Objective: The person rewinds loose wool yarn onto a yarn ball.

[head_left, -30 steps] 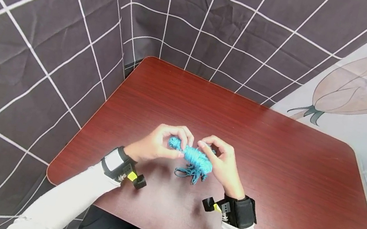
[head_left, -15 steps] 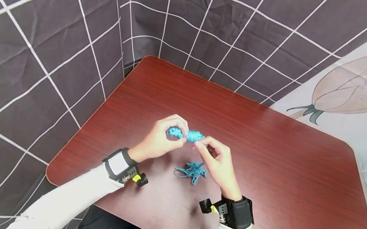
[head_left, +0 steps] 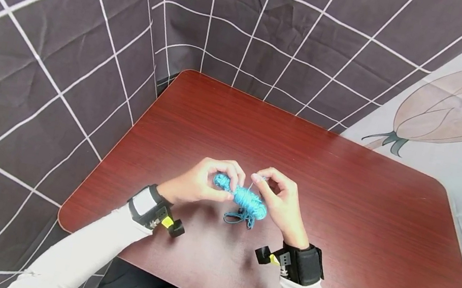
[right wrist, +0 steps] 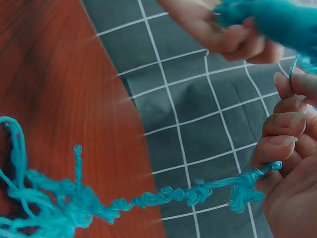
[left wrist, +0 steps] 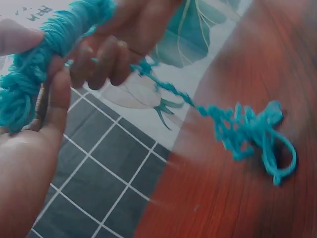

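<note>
My left hand [head_left: 203,182] grips a wound bundle of turquoise yarn [head_left: 251,204] around its narrow part, thumb and fingers pinching it, with a looped end showing beside the palm. To the right, my right hand [head_left: 282,204] pinches a thin yarn strand [right wrist: 293,69] that runs up to the bundle. Its other fingers curl around a kinked length of yarn [right wrist: 163,198], clear in the right wrist view. This length leads down to a loose yarn tangle [left wrist: 252,131] lying on the table, partly hidden behind the bundle in the head view.
The hands work over the near part of a reddish-brown table [head_left: 336,219]. A dark gridded cloth [head_left: 274,36] hangs behind and at the left, and a floral-patterned cloth [head_left: 455,113] at the right. Each wrist wears a black strap with a small camera.
The bundle went up and level half a second ago, with the right hand at its end. Now it is lower and tilted again, the right hand drawing a strand beside it. The tangle has shifted slightly.
</note>
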Motion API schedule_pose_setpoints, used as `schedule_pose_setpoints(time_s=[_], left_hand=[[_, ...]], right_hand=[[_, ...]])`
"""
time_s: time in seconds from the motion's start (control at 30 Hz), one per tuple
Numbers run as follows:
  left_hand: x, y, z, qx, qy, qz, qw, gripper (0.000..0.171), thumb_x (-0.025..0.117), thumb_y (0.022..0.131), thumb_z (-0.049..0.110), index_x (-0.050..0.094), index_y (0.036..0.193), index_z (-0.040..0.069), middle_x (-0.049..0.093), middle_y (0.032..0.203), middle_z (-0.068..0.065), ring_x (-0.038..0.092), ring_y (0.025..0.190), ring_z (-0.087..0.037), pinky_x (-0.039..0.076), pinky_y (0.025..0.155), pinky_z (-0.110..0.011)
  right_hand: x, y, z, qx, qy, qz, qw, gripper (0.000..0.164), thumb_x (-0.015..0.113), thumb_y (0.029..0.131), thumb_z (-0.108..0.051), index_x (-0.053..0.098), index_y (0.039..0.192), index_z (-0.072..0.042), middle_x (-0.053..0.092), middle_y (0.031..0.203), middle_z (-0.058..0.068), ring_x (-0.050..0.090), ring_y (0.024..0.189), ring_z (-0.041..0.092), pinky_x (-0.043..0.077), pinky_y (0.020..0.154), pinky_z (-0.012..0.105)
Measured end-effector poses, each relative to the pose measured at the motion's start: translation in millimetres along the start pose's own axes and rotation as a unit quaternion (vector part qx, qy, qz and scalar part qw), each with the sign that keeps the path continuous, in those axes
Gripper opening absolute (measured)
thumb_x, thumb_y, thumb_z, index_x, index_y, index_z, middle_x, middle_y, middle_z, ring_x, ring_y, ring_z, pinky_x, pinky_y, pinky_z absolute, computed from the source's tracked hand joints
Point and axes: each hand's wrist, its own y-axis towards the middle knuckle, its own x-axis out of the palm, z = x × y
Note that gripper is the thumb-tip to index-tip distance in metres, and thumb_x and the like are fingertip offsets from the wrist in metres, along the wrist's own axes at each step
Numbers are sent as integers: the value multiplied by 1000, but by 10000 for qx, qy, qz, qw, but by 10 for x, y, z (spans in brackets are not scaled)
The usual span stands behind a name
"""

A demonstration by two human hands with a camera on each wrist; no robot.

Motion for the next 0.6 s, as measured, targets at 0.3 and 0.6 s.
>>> schedule_pose_setpoints(time_s=[0.3,0.6], left_hand=[[50,72,97,-4,-393,1660,9853,18,66,77,-16,58,83,-1,58,99,-13,52,100,-28,48,82,-26],[123,110,312,57,1507,2244,9627,13,69,74,-13,62,81,-5,61,95,-21,57,96,-29,46,87,-27]], right_hand=[[98,-71,77,59,92,-255,9996,10,56,89,11,64,91,6,46,60,0,41,51,6,36,46,22],[112,-81,-15,68,-186,-451,9988,5,62,91,-2,66,90,-3,49,66,0,43,55,7,36,51,23]])
